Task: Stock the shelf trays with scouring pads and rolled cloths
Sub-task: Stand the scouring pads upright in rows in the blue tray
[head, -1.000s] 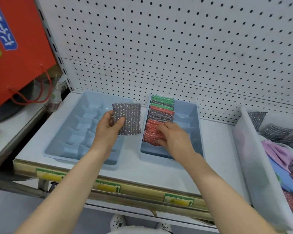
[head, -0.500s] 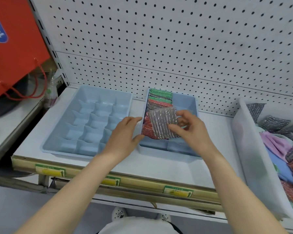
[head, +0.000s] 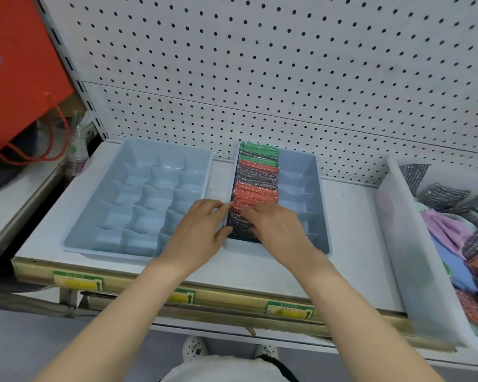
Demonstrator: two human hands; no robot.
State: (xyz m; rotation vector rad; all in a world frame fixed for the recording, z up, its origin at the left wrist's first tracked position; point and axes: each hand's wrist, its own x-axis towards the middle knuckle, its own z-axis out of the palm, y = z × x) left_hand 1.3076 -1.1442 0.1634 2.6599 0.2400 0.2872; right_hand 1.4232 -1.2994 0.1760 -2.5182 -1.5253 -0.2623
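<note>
A red bag (head: 20,64) is hanging at the far left. An empty divided tray (head: 138,205) is sitting on the shelf (head: 351,216). The left hand (head: 196,235) is touching the left edge of a grey scouring pad (head: 239,227) with fingers relaxed and apart. The right hand (head: 276,230) is gripping that pad, which is standing at the near end of the pad row (head: 257,175) in the second tray (head: 301,166). A white bin (head: 403,244) of pads and cloths is sitting at the right.
</note>
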